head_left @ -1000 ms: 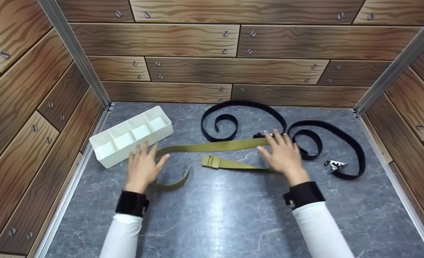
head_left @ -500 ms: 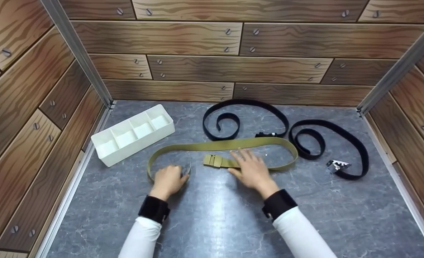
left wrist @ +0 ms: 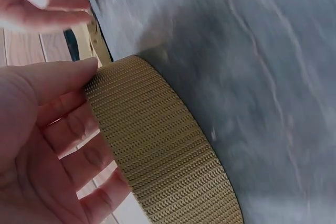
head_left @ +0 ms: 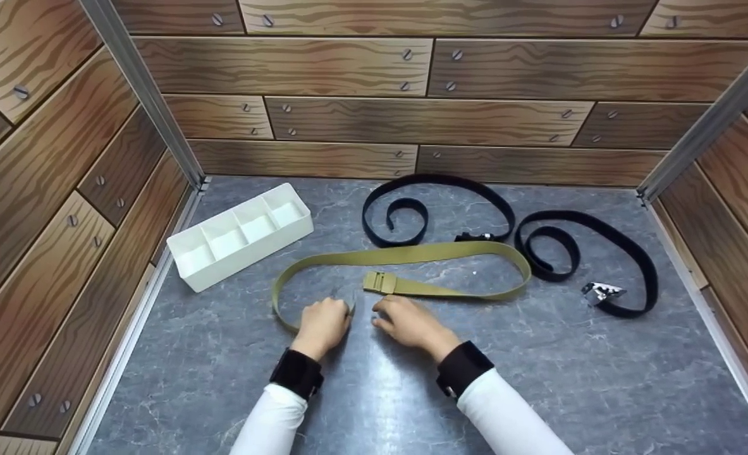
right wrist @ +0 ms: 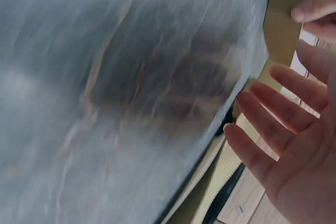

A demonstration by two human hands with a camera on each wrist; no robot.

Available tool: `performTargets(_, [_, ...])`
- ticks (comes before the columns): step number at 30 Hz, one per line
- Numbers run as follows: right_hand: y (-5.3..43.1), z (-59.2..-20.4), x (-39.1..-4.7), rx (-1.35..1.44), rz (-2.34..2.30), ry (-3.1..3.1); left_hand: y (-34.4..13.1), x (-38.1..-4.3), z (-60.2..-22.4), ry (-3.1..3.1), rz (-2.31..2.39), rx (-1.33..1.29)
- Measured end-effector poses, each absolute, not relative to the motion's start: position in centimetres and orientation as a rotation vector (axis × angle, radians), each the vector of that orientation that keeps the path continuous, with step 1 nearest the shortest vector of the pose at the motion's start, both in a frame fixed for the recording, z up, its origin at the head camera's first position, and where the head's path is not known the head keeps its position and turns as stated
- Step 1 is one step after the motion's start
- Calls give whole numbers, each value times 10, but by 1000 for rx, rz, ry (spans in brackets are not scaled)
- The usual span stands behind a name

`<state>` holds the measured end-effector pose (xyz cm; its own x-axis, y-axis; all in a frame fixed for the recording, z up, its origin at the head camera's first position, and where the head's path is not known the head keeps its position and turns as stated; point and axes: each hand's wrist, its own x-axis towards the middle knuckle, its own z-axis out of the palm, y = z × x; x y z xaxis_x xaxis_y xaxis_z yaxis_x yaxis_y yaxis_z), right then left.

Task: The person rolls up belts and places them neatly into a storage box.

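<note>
An olive webbing belt [head_left: 405, 254] lies in a long loop on the grey surface, standing on its edge in places. Its matching buckle [head_left: 379, 282] rests inside the loop, near the middle. My left hand [head_left: 323, 322] pinches the belt close to its free end; in the left wrist view the thumb presses the ribbed strap [left wrist: 157, 145] at its edge, with fingers behind it. My right hand [head_left: 410, 322] hovers just in front of the buckle. In the right wrist view its fingers [right wrist: 262, 114] are loosely bent and hold nothing.
A white box [head_left: 241, 237] with several compartments stands back left. Two coiled black belts lie behind and right: one [head_left: 440, 180] near the back wall, the other [head_left: 639, 259] with a shiny metal buckle [head_left: 601, 292]. Wood-patterned walls [head_left: 342, 120] enclose the surface.
My left hand has come down from over the belt's left bend, taken hold of the end and moved right. The right hand has moved left and nearer, off the belt's right part.
</note>
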<state>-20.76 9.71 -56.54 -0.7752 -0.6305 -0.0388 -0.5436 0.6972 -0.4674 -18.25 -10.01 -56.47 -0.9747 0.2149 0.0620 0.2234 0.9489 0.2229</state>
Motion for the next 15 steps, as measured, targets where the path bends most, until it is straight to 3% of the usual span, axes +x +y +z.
performTargets(9, [84,-570,-212,-853,-718,2758,-93,-174,-566,-3046,-446,-409])
performTargets(15, [76,-570,-212,-761,-672,2805,-125,-167,-558,-3017,-566,-238])
